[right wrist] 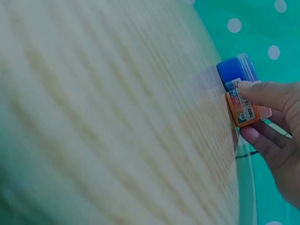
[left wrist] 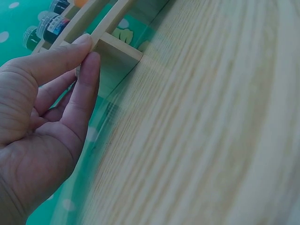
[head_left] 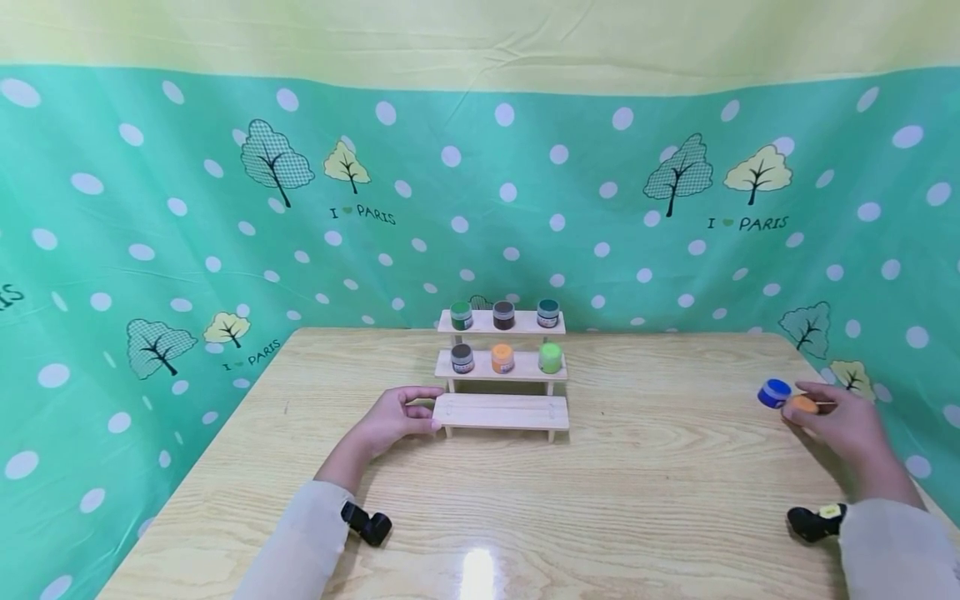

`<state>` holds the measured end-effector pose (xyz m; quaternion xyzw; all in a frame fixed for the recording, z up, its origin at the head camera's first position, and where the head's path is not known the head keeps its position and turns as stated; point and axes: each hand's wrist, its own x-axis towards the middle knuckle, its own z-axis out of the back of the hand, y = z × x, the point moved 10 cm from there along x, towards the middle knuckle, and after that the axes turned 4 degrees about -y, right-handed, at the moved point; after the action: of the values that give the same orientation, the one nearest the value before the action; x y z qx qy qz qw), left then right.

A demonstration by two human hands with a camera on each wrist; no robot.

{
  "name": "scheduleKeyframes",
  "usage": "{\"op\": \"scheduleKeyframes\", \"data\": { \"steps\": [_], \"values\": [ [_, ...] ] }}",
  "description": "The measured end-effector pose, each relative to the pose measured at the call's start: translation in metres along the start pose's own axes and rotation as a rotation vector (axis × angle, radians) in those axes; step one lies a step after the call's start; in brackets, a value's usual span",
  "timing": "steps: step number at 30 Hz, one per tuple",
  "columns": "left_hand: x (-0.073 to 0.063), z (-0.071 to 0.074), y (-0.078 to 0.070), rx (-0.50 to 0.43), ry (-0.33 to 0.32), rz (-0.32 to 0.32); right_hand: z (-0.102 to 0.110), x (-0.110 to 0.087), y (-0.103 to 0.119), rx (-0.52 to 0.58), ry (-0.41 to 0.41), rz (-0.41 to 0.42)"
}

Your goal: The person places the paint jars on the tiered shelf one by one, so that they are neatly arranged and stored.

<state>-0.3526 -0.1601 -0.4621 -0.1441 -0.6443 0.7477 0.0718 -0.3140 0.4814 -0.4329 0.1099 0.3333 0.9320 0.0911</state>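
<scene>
A three-tier wooden stand (head_left: 501, 414) is at the table's middle. My left hand (head_left: 392, 421) pinches the left end of its lowest board between thumb and fingers, as the left wrist view shows up close. Far to the right, my right hand (head_left: 851, 425) grips an orange paint jar (right wrist: 244, 112) with thumb and fingers. Right beside that jar is a blue paint jar (head_left: 774, 393), which appears to stand on the table. In the right wrist view the thumb covers part of the orange jar's label.
On the middle tier are a dark jar (head_left: 462, 358), an orange jar (head_left: 502, 358) and a light green jar (head_left: 551, 358). The top tier bears a green jar (head_left: 461, 316), a dark brown jar (head_left: 504, 315) and a teal jar (head_left: 548, 313). A dotted green curtain (head_left: 420, 183) hangs behind the table.
</scene>
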Motion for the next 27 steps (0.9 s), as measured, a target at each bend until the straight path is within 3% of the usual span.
{"op": "scheduleKeyframes", "data": {
  "steps": [16, 27],
  "values": [
    [0.002, 0.001, 0.000, -0.008, -0.005, 0.000, 0.003, -0.008, 0.004, 0.025, 0.038, -0.065],
    [0.001, 0.000, 0.001, -0.011, -0.003, 0.005, 0.006, -0.021, 0.042, 0.043, 0.013, 0.036]
  ]
}}
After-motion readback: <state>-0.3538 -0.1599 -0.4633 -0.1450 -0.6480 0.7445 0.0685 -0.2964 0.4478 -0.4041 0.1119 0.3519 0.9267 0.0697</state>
